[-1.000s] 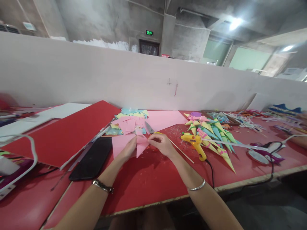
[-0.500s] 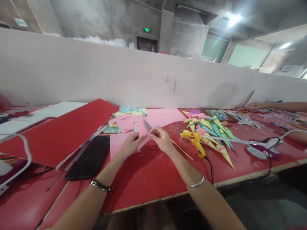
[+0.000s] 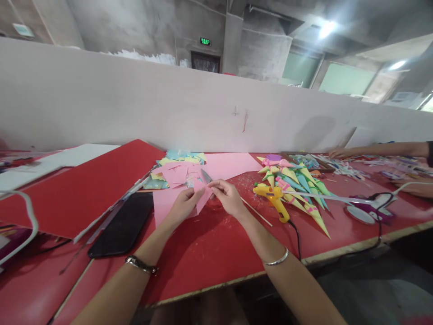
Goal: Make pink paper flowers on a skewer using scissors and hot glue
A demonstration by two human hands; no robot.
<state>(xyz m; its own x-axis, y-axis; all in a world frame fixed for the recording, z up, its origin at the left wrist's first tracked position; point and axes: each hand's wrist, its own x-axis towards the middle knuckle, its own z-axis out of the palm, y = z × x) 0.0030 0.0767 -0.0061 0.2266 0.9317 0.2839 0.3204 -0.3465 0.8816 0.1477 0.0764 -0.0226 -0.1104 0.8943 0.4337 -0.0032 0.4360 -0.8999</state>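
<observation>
Both my hands meet over a small pink paper piece [image 3: 202,198] just above the red table [image 3: 209,257]. My left hand [image 3: 184,204] pinches its left edge. My right hand [image 3: 227,196] grips its right corner with thumb and fingers. The paper is folded into a pointed shape. Under my hands lies a larger pink sheet [image 3: 164,203]. Scissors [image 3: 206,177] lie right behind the fingers, blades pointing away. A thin wooden stick [image 3: 257,213] runs out from under my right hand.
A yellow glue gun [image 3: 275,198] with a black cord lies to the right, beside a heap of coloured paper cones [image 3: 297,183]. A black phone [image 3: 123,225] and a red board [image 3: 81,185] lie left. Paper scraps [image 3: 179,169] sit behind. Another person's arm [image 3: 379,150] reaches in at far right.
My hands have lifted and turned the pink piece slightly, and the view has shifted a little. Another person's arm has come into view at the far right.
</observation>
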